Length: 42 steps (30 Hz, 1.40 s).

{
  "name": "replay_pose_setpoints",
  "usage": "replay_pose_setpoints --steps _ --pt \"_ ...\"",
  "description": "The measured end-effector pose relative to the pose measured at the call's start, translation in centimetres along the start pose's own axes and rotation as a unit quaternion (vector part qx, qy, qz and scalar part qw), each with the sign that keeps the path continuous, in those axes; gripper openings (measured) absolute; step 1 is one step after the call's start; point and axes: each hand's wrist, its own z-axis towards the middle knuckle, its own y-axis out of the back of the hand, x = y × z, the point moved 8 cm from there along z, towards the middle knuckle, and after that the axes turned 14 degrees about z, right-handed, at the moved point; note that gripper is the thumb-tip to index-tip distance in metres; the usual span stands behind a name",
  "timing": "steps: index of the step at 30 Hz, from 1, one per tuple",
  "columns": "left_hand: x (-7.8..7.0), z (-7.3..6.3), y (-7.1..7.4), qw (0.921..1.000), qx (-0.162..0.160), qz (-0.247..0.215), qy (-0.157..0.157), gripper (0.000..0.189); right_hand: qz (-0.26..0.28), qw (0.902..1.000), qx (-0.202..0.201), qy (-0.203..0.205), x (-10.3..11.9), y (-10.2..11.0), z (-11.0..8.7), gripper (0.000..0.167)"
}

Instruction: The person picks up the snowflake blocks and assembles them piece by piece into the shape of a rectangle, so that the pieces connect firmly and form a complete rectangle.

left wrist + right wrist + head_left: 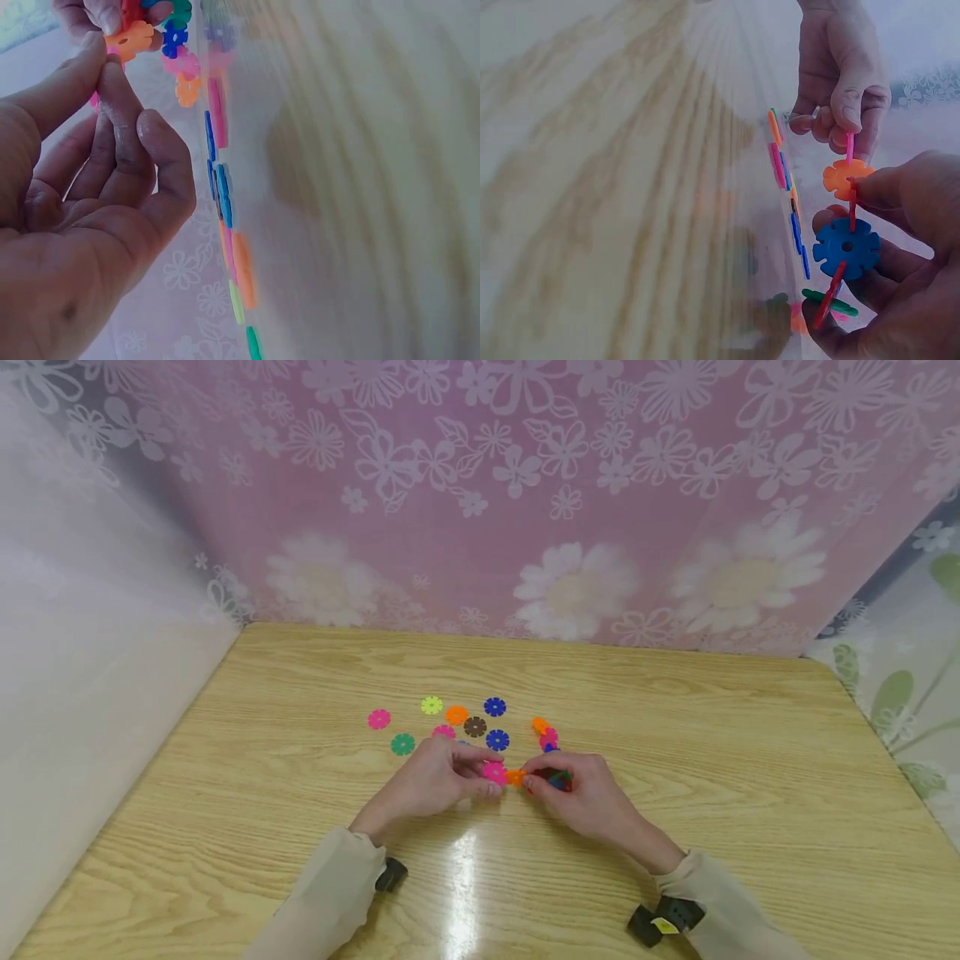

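Note:
My left hand (435, 781) pinches a pink notched plastic disc (494, 772) between thumb and fingers. The pink disc meets an orange disc (846, 178), the near end of a chain of linked discs. At that end my right hand (581, 793) holds the chain, its thumb by the orange disc and a red disc. Beyond these in the right wrist view come a blue disc (846, 249), another red one and a green disc (831, 302). The chain's far end, with a pink disc (549, 737) and an orange disc (540, 725), extends behind my right hand.
Several loose discs lie on the wooden table (300, 827) beyond my left hand, among them a green disc (402, 744), a yellow disc (431, 705), a brown disc (475, 727) and a blue disc (495, 707). A flowered pink curtain (450, 527) hangs behind the table.

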Motion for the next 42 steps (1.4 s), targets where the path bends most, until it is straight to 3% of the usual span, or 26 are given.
replay_pose_setpoints --steps 11,24,31,35,39,42 --pt "-0.1 -0.1 -0.1 0.9996 -0.012 -0.024 0.009 0.037 -0.002 0.9998 -0.017 0.014 0.2 -0.1 -0.2 0.012" --pt "0.1 0.1 -0.5 0.997 -0.014 -0.064 0.041 0.035 -0.006 0.9993 -0.034 -0.016 0.1 -0.3 0.0 0.009" --pt "0.3 0.1 0.0 0.9996 0.005 0.016 0.021 0.042 -0.005 0.9993 -0.022 -0.031 -0.1 -0.4 0.0 0.008" --pt "0.8 -0.2 1.1 0.9976 -0.01 0.065 0.021 0.041 -0.025 0.9991 -0.021 -0.027 -0.1 0.0 0.0 0.01" --pt "0.8 -0.5 1.9 0.9939 -0.025 0.106 0.02 0.035 -0.06 0.998 -0.022 0.001 0.3 0.5 -0.1 0.011" --pt "0.5 -0.4 1.8 0.9915 -0.017 0.129 0.009 0.034 -0.088 0.9951 -0.023 0.041 0.7 0.7 0.0 0.012"
